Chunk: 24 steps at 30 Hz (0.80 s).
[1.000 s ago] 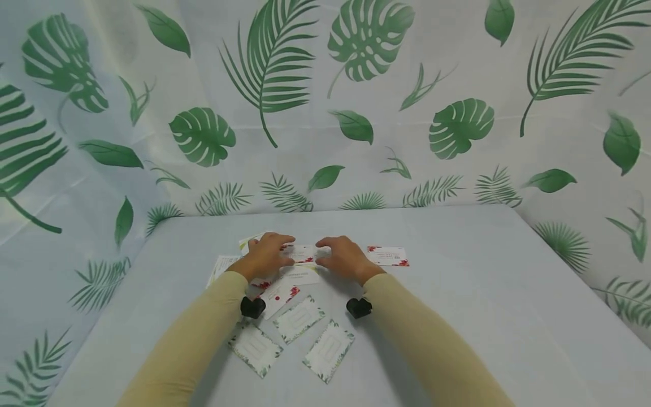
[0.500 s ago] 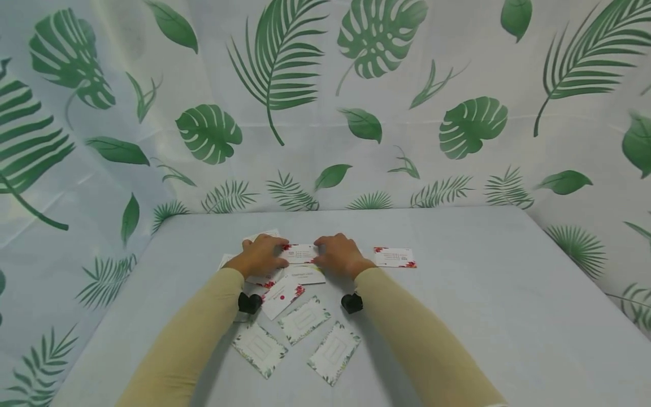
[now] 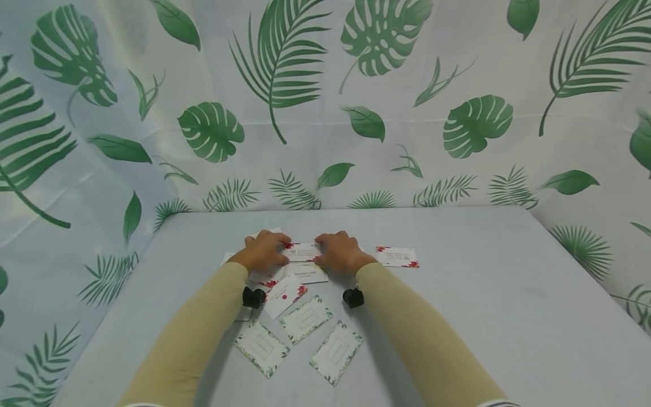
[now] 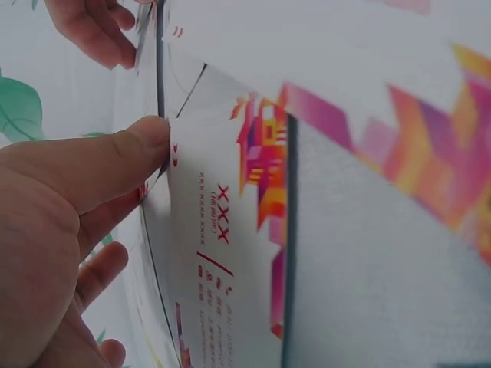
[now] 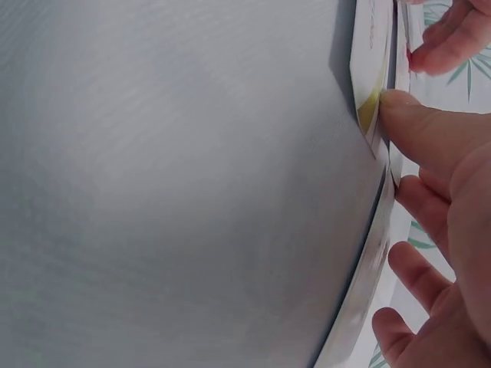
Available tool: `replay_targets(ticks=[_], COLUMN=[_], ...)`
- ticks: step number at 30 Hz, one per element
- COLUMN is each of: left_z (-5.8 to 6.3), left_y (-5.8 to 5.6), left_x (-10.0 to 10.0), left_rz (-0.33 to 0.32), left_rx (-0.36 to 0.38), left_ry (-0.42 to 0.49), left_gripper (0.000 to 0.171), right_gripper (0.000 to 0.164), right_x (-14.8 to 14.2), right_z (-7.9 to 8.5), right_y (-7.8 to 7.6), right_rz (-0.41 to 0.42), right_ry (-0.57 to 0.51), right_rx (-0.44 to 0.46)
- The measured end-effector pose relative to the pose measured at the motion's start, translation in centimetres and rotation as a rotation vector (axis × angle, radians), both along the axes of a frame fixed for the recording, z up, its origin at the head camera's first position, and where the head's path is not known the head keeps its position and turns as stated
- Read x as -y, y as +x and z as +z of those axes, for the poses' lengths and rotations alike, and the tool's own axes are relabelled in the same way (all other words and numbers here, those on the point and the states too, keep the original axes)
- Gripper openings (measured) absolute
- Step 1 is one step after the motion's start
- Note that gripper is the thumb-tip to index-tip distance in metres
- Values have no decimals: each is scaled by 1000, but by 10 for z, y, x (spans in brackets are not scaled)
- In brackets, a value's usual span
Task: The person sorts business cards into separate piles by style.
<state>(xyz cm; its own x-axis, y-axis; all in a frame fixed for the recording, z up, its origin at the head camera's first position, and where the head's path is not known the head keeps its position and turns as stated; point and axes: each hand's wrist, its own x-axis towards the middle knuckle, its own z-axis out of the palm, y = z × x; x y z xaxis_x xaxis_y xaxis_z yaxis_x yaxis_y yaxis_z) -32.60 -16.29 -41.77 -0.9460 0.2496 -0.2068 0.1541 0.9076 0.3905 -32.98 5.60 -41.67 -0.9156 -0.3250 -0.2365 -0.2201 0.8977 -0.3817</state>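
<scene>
Plainly, leaf-printed cloth [image 3: 310,135] backs a pale table [image 3: 488,288] strewn with cards [image 3: 306,320]

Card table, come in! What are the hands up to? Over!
Left hand, right hand: holding one red-cornered card by opposite ends. Lifted or flat: can't tell. Possibly in the way: another card just on its near side.

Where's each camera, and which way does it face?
Head: on the head, facing forward and down at table, cards and leafy backdrop; left hand, right hand, sleeves show.
Left wrist: on that wrist, facing cards close up; left hand large, right hand's fingers top left.
Right wrist: on that wrist, facing table and cards edge-on; right hand large, left hand's fingers top right.
Both wrist views share both hands' fingers.
</scene>
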Motion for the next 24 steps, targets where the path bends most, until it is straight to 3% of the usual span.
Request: replay_targets(ticks=[9,16,24], left_z=[7,16,24], left_y=[0,3,6], left_x=[-4,-18,-50], left_rz=[11,-76,-146], left_rx=[-18,-102,-129], left_ry=[21,63,92], left_gripper=[52,51,51], right_gripper=[57,58,57], right_x=[-2,-28,-69], right_z=[3,10,21], right_y=[-2,1,9], right_rz=[14,37,37], right_ry=[-46,-75,-121], right_rx=[-57,-114,-136])
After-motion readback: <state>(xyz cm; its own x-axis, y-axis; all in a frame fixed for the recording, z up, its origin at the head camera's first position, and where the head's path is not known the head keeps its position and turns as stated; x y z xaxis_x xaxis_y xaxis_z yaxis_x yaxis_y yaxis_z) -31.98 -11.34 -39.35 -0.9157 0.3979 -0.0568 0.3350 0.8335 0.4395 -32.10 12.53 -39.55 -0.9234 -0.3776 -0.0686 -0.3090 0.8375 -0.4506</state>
